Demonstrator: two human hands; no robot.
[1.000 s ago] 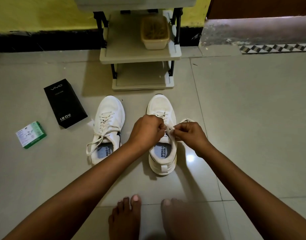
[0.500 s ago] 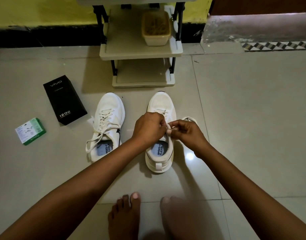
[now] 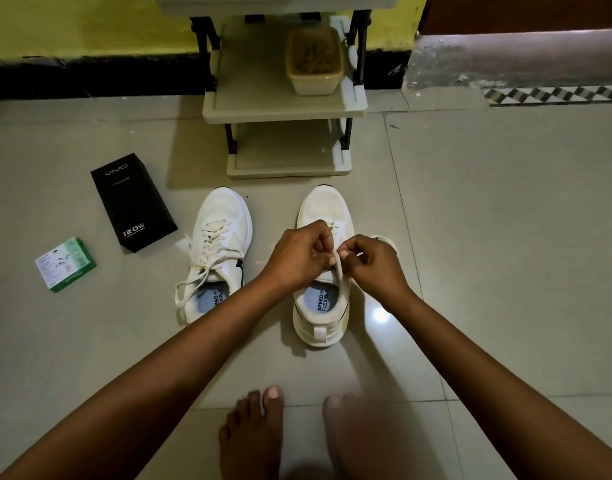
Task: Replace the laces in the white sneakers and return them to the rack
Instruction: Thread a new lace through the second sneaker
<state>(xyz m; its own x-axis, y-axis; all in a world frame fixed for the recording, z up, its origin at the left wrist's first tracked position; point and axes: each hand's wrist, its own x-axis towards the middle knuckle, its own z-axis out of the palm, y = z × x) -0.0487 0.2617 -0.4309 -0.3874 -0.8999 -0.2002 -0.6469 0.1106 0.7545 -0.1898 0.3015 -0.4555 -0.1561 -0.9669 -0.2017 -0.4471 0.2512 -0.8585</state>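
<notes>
Two white sneakers stand on the tiled floor, toes toward the rack (image 3: 283,105). The left sneaker (image 3: 221,247) is laced, with loose ends trailing toward its heel. Over the tongue of the right sneaker (image 3: 323,299), my left hand (image 3: 299,254) and my right hand (image 3: 375,261) meet, each pinching part of its white lace (image 3: 340,271). A loop of that lace runs down from my fingers to the shoe's opening. Another bit of lace shows on the floor behind my right hand. The eyelets under my hands are hidden.
A beige tub (image 3: 315,60) sits on the rack's upper shelf. A black phone box (image 3: 133,200) and a small green-and-white box (image 3: 65,264) lie on the floor to the left. My bare feet (image 3: 252,434) are near the bottom edge. A low step (image 3: 519,60) runs at the back right.
My hands have drawn the lace up and slightly toward me, so a loop now shows between them. The sneakers have stayed in place.
</notes>
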